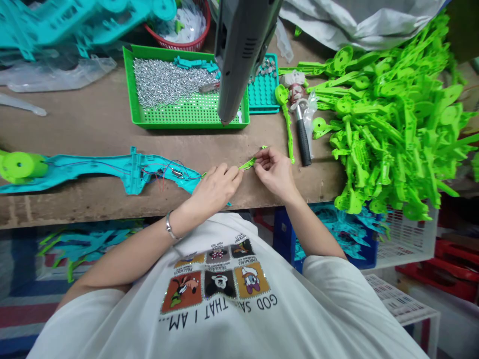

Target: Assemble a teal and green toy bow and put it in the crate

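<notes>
The left hand (218, 185) rests over the end of a long turquoise frame (93, 167) on a brown desk (254, 192), fingers at a thin green part (247, 164). The right hand (275, 171) pinches the part's other end.

Glossy plastic turquoise part (93, 167).

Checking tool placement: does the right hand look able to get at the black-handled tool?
Probably yes: the black handle lies uncovered near the right hand, past a slim green part, though its fingers apparently grip a green piece.
</notes>
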A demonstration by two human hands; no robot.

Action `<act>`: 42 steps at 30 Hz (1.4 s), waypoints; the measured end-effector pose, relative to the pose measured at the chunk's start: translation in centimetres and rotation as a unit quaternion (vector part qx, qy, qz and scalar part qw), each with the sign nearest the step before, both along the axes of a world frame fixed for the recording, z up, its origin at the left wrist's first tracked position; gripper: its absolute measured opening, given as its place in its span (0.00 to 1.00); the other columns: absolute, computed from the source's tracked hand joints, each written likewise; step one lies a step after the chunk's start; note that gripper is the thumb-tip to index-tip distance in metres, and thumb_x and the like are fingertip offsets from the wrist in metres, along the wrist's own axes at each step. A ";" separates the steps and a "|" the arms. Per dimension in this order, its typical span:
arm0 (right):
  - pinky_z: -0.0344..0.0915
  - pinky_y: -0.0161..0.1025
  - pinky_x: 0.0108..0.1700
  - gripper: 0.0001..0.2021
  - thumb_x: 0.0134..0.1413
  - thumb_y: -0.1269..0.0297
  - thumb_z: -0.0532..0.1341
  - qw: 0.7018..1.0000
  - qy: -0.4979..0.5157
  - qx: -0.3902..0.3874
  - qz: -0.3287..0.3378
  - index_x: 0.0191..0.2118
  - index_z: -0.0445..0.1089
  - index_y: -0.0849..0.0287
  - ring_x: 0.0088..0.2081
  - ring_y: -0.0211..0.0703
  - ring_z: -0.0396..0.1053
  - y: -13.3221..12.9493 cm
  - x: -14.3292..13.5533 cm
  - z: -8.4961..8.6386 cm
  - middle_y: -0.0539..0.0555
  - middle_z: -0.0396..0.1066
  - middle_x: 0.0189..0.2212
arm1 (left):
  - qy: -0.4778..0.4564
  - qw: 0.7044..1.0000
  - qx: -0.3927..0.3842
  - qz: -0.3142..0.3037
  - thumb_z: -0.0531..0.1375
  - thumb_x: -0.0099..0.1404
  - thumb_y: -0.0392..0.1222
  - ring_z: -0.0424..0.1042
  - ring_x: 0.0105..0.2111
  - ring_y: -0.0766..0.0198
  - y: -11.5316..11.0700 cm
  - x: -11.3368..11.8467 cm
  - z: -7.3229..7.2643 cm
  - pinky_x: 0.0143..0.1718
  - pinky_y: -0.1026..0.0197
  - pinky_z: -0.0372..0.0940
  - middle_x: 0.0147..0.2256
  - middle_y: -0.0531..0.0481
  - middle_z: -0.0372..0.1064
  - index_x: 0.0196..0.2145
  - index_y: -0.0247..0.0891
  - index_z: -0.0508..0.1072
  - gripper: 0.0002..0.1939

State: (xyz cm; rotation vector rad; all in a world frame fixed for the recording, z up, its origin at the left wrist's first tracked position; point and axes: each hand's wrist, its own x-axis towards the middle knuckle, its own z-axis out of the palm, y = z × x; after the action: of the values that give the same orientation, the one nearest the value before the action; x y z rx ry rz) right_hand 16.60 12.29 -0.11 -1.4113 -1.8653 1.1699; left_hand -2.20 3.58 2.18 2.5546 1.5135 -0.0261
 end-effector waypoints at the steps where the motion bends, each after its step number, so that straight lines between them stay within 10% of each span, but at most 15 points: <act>1: 0.68 0.35 0.32 0.08 0.46 0.71 0.61 1.000 -0.008 0.018 -0.002 0.35 0.70 0.57 0.27 0.35 0.68 -0.1 -0.2 0.1 0.48 0.71 0.27 | -0.002 1.000 0.000 0.001 0.47 0.74 0.30 0.67 0.44 0.51 0.0 0.0 0.0 0.38 0.53 0.62 0.41 0.40 0.69 0.62 0.27 0.66 0.22; 27: 0.76 0.45 0.45 0.08 0.62 0.66 0.60 0.969 -0.096 0.224 0.046 0.36 0.77 0.52 0.39 0.46 0.80 -0.6 1.2 -0.7 0.53 0.82 0.36 | -0.003 1.000 0.020 0.006 0.48 0.74 0.29 0.67 0.43 0.52 -0.2 0.0 -0.2 0.38 0.53 0.62 0.40 0.41 0.68 0.62 0.28 0.66 0.22; 42: 0.77 0.43 0.40 0.08 0.55 0.65 0.65 0.988 -0.043 0.145 -0.042 0.36 0.64 0.52 0.34 0.44 0.78 -0.9 0.4 -0.6 0.51 0.78 0.32 | -0.012 1.000 0.010 0.005 0.48 0.74 0.30 0.66 0.43 0.52 -0.1 -0.1 -0.3 0.37 0.53 0.62 0.40 0.41 0.68 0.62 0.28 0.66 0.21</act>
State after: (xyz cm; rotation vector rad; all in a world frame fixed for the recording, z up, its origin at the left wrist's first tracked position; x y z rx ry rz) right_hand 16.95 11.35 -0.66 -1.3771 -1.9239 0.7707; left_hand -2.29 3.46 1.85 2.5532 1.5268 0.0206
